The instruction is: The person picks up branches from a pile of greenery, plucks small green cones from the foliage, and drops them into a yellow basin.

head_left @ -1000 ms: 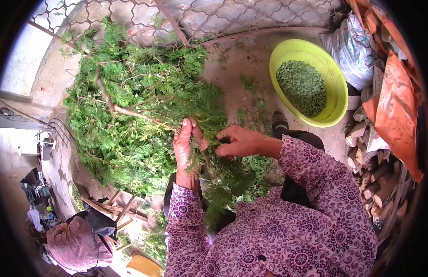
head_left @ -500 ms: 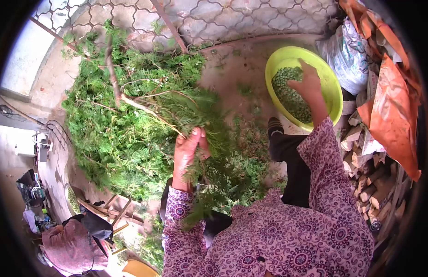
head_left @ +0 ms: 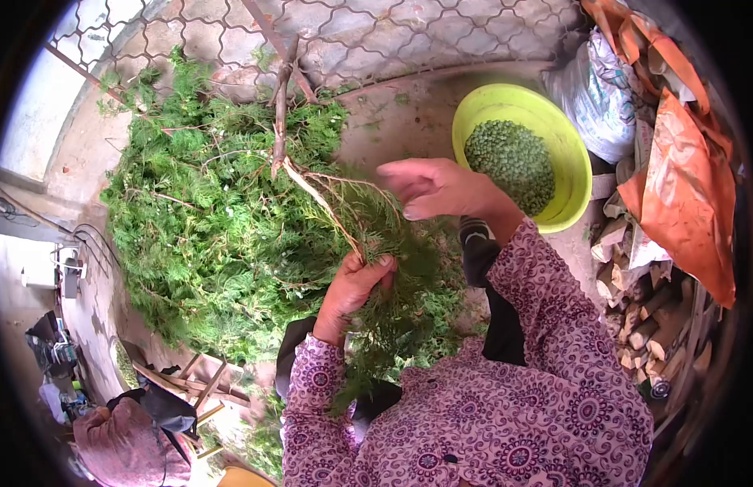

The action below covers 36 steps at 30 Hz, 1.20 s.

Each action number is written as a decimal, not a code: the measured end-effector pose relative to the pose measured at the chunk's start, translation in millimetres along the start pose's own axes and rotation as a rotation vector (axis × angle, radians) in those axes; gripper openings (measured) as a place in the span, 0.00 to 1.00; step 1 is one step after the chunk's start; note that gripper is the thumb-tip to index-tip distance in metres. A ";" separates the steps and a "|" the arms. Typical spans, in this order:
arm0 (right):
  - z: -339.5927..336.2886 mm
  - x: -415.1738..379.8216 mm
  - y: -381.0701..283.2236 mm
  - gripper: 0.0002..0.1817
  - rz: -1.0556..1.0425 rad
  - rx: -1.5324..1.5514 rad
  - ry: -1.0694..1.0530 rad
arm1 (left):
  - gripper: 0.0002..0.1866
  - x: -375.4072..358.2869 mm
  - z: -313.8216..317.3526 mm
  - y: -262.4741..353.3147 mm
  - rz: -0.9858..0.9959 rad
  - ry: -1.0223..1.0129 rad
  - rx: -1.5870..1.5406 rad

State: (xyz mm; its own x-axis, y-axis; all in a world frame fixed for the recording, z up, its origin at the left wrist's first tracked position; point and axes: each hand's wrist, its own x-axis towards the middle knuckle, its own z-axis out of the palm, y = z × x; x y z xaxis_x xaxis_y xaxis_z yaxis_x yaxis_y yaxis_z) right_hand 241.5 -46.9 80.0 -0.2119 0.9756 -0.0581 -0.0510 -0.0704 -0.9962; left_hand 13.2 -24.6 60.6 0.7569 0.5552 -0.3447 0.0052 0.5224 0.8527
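The leafy branch [head_left: 318, 195] is up in front of the person, slanting over a heap of cut greenery [head_left: 214, 268] on the floor, its bare, thicker end pointing away. The left hand [head_left: 353, 290] has its fingers clamped on the thinner, leafy part. The right hand [head_left: 445, 188] is just beside the sprays, thumb and fingers apart with nothing I can make out between them; the tips are blurred, so I can't tell whether they touch a twig. As I read it, the step in hand is handling this one branch, steadied by the left while the right is free among its sprays; getting hold of anything there would call for the right fingers to close while the left grip stays firm. Beyond the right forearm sits a yellow-green tub [head_left: 573, 183] partly filled with small round green pieces [head_left: 510, 158]. Farther right, a whitish sack [head_left: 604, 105] carries coloured print too crumpled for me to read, and I see no lettering on the orange sheet [head_left: 677, 187] above the stacked firewood [head_left: 656, 325].
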 end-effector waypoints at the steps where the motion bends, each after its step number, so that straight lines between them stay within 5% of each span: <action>1: 5.0 4.1 0.2 0.27 0.000 0.006 0.004 | 0.06 0.4 1.3 0.9 -0.031 -0.020 0.010; 7: 14.3 8.7 -3.1 0.26 0.059 -0.029 -0.098 | 0.08 14.6 -3.0 -19.3 -0.028 0.022 0.136; 9: 18.3 2.2 -3.2 0.22 -0.090 -0.446 0.374 | 0.08 13.5 -4.5 -14.7 -0.058 0.054 0.129; 13: 9.9 -4.7 0.6 0.18 -0.085 -0.440 0.288 | 0.09 12.6 -8.7 -9.3 0.026 0.148 0.011; 15: 16.4 -8.0 -1.8 0.15 -0.096 -0.561 0.042 | 0.09 14.4 -7.3 -7.5 0.146 0.231 0.044; 22: 40.2 10.1 26.6 0.13 -0.248 -0.766 0.107 | 0.08 19.3 -8.3 -14.5 0.144 0.205 -0.094; 36: 52.7 11.4 30.5 0.12 -0.166 -0.470 0.060 | 0.11 9.0 -6.7 -4.0 0.146 0.119 -0.247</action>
State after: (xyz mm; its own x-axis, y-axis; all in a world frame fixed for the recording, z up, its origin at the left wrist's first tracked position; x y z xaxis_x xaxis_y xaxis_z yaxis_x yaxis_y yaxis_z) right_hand 186.1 -48.9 52.4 -0.1813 0.9768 0.1140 0.3691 0.1750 -0.9128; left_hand 15.6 -17.4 51.5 0.6564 0.6999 -0.2815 -0.2681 0.5653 0.7801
